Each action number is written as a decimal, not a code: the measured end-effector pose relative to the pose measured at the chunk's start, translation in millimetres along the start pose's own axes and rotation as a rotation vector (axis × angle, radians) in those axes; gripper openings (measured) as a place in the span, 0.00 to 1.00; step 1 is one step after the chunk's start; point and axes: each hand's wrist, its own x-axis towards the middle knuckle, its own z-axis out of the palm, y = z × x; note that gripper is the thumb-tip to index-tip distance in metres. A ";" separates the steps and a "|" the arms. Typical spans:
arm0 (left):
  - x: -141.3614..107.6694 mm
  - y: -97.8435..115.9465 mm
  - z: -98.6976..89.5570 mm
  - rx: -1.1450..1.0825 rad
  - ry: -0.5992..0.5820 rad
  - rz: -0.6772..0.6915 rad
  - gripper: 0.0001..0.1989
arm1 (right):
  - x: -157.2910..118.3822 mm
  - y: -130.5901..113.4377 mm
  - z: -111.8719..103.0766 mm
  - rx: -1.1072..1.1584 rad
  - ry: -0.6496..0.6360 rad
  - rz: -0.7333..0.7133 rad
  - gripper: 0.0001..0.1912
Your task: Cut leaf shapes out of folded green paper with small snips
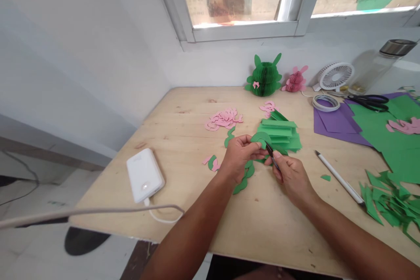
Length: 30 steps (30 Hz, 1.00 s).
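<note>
My left hand (241, 155) pinches a curved piece of green paper (260, 138) above the table. From the other side, my right hand (288, 175) is closed round dark small scissors (270, 151), whose blades meet the paper's edge; their handles are mostly hidden by the fingers. Cut green paper pieces (242, 185) lie beneath and beside my left hand. Just behind both hands is a stack of folded green paper strips (278, 133). A pile of pink paper cutouts (225, 119) rests further back, to the left.
A white power bank (144, 173) with a cable sits at left. Along the wall stand green (264, 78) and pink paper figures (295, 81) and a small fan (336, 76). Rightward are tape (326, 103), black scissors (370, 102), a white pen (339, 177) and green scraps (390, 201).
</note>
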 end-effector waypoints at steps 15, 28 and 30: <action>-0.8 -6.7 3.9 -0.024 0.008 -0.001 0.12 | 0.1 -1.2 0.6 -0.018 0.028 -0.032 0.27; -0.5 -6.3 3.8 -0.055 0.042 0.002 0.12 | 0.7 2.6 -0.5 -0.004 0.012 0.002 0.28; -0.3 -6.0 3.6 -0.055 0.040 0.001 0.12 | 0.6 1.4 -0.3 0.000 0.008 0.006 0.28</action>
